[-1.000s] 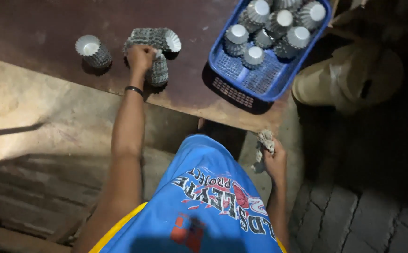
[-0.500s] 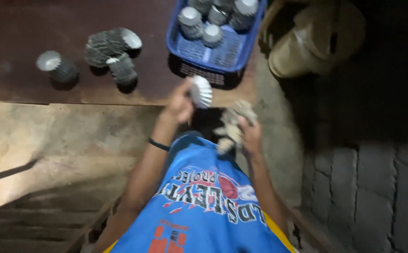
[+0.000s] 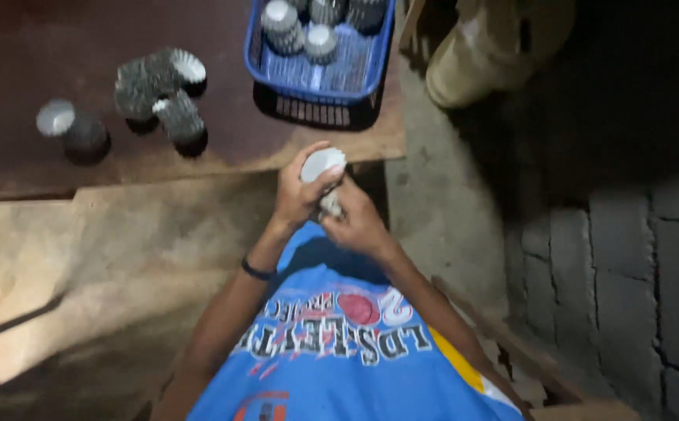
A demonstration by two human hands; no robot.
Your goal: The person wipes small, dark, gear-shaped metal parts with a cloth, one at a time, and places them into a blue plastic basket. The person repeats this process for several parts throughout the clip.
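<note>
Left hand [image 3: 297,195] off far pile of fluted moulds [image 3: 160,90] on table, drawn back near to body, now gripping single white fluted cup [image 3: 322,162] (open mouth facing up). Right hand [image 3: 359,222], a second ago low at right by hip and apart from left, now raised and touching left hand at cup, fingers curled on small pale scrap [image 3: 330,204] beneath cup (too blurred to tell kind). Both hands meeting just off near table edge, below blue basket [image 3: 371,58].

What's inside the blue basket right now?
The blue basket holds several fluted metal cups, open side up, near its far end. The near part shows bare mesh. The far end runs out of frame, so the full count is hidden.
</note>
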